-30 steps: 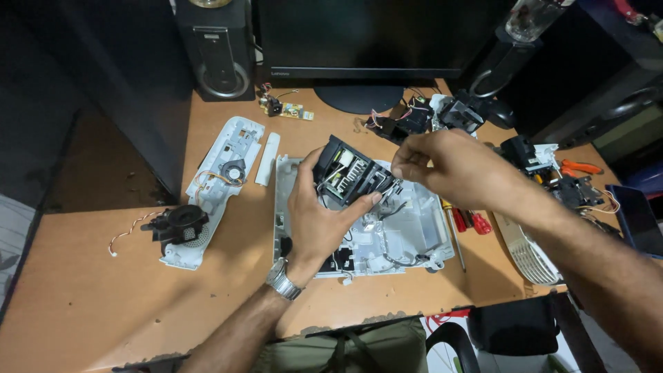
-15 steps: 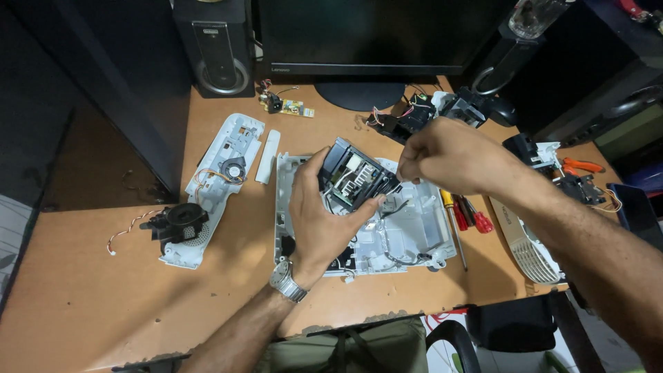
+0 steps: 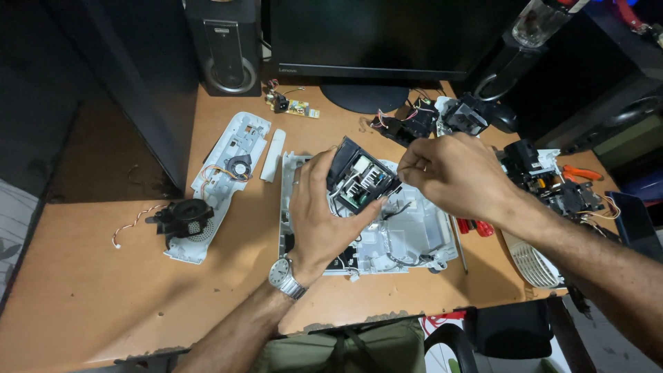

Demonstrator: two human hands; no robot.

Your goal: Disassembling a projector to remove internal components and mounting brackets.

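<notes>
Our left hand (image 3: 319, 217) grips the black module (image 3: 359, 181), thumb under its near edge and fingers curled over its left side, holding it tilted above the white casing (image 3: 407, 238) on the table (image 3: 103, 304). Our right hand (image 3: 452, 176) is just right of the module, fingertips pinched closed at its right edge; what they hold is too small to tell. Since a moment ago, that hand has drawn slightly rightward. Both forearms reach in from the near edge.
</notes>
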